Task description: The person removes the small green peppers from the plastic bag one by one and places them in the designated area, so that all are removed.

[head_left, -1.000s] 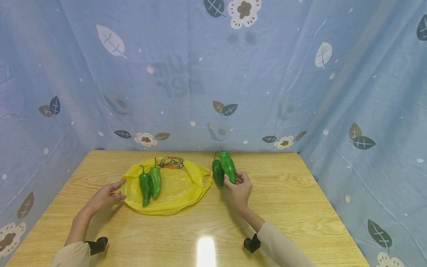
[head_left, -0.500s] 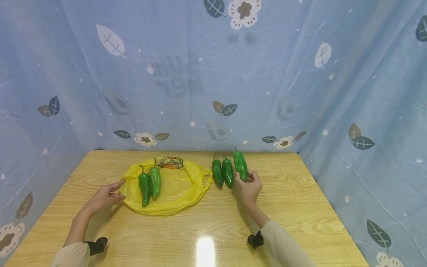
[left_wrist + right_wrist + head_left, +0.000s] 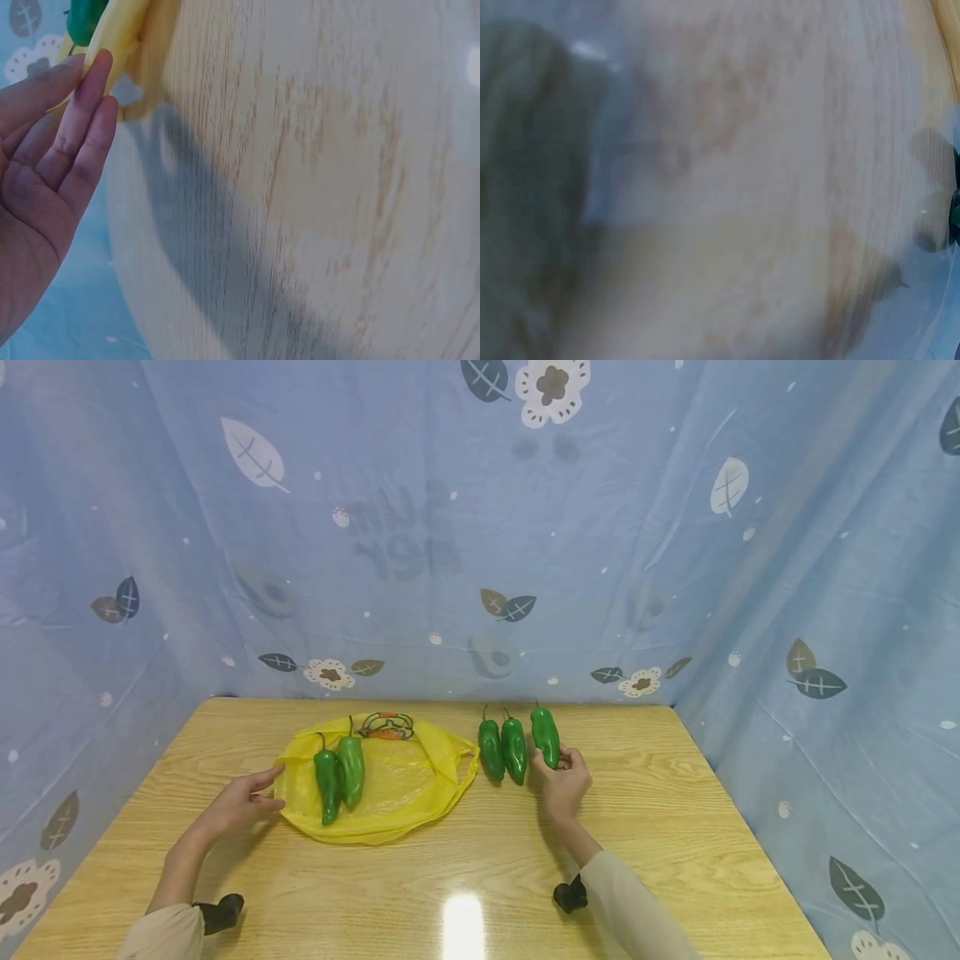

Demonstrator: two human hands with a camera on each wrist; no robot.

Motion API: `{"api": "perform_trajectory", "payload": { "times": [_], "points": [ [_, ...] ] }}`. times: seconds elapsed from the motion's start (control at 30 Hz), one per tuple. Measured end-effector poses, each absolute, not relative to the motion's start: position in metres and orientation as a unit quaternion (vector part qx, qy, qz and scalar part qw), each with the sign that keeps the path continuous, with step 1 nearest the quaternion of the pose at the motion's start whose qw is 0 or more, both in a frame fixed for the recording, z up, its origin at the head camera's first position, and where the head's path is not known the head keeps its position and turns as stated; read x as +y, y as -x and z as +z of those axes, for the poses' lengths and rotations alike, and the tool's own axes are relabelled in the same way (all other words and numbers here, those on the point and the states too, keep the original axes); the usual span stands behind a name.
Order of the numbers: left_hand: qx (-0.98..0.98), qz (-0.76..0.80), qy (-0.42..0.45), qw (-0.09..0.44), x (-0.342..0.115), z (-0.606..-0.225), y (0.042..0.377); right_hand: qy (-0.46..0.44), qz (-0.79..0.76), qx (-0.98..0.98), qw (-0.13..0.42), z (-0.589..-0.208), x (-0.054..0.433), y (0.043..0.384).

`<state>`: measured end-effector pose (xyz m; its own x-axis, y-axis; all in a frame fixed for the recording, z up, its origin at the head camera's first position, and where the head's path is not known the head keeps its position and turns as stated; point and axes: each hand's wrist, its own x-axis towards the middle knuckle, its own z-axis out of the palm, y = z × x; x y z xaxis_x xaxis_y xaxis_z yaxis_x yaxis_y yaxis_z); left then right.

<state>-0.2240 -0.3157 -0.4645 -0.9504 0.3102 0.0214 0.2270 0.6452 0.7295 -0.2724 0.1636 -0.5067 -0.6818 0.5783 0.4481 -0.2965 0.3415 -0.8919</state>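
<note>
In the head view, my right hand (image 3: 566, 781) holds a long green pepper (image 3: 545, 737) by its lower end, close over the table, stem pointing away. Just left of it, two darker green peppers (image 3: 513, 750) lie side by side on the wood. My left hand (image 3: 240, 802) is at the left edge of a flat yellow plastic bag (image 3: 390, 793). In the left wrist view, thumb and fingertips pinch the bag's edge (image 3: 124, 26). Two more green peppers (image 3: 351, 770) rest on the bag's left part, stems away from me. The right wrist view is mostly blurred.
A wooden table (image 3: 390, 893) carries everything, with a glare spot near its front. Behind and at both sides hangs a blue patterned curtain (image 3: 420, 527). Black devices (image 3: 221, 912) are worn at both wrists.
My right hand has moved right with its pepper, uncovering the second of the two darker peppers, then lowered it a little toward the table. My left hand and the bag stay in place.
</note>
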Motion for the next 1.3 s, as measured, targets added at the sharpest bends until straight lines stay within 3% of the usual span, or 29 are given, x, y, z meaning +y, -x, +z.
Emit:
{"api": "perform_trajectory", "payload": {
  "times": [0.63, 1.3],
  "points": [
    [0.899, 0.405, -0.158, 0.052, -0.3169, -0.4652, 0.2249, 0.150, 0.540, -0.760, 0.329, -0.5098, 0.1631, 0.2779],
    [0.896, 0.413, -0.153, 0.058, -0.3159, -0.4644, 0.2265, 0.169, 0.507, -0.789, 0.303, -0.5126, 0.1619, 0.2804]
  ]
}}
